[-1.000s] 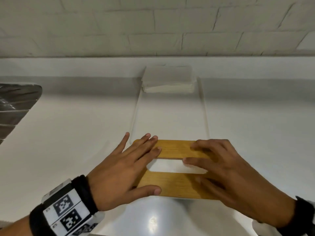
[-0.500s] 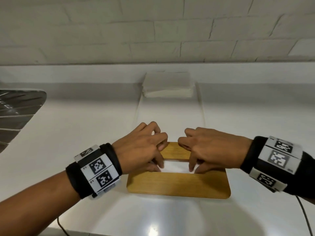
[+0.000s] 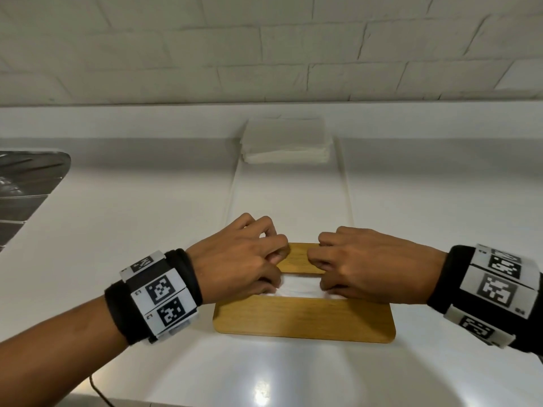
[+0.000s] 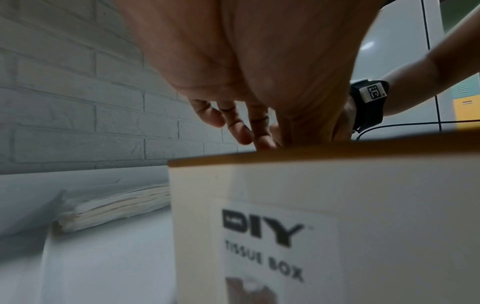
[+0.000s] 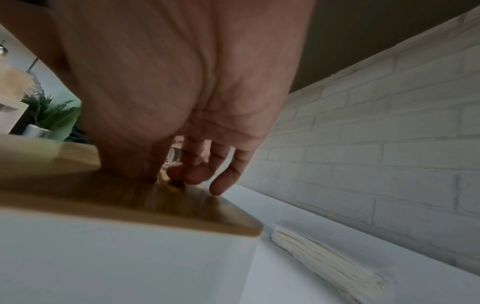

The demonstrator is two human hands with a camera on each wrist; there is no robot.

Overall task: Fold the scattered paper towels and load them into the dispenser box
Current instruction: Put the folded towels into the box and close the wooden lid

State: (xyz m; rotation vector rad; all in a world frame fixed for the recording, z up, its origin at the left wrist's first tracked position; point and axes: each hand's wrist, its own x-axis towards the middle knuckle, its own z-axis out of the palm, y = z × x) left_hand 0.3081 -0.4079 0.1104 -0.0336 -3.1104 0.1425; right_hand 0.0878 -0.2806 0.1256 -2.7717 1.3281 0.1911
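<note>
The white dispenser box [image 4: 363, 205] labelled DIY TISSUE BOX stands near the counter's front edge, and its wooden lid [image 3: 302, 318] has a slot in the middle. White paper towel [image 3: 299, 286] shows in the slot. My left hand [image 3: 273, 277] has curled fingers at the slot's left end, thumb and forefinger dipping in and pinching the towel. At the right end my right hand [image 3: 323, 277] pinches it the same way. In the wrist views the left hand [image 4: 270, 142] and right hand [image 5: 179, 176] have their fingertips down at the lid. A stack of folded towels [image 3: 286, 142] lies by the wall.
One flat paper sheet [image 3: 288, 201] is spread on the white counter between the box and the stack. A metal sink drainboard [image 3: 26, 186] sits at the far left. The brick wall [image 3: 264, 54] closes the back. A thin cable [image 3: 97, 389] hangs at the front edge.
Both hands lay flat on the wooden lid a second ago. They have since turned inward and curled, and their fingertips have gone into the slot.
</note>
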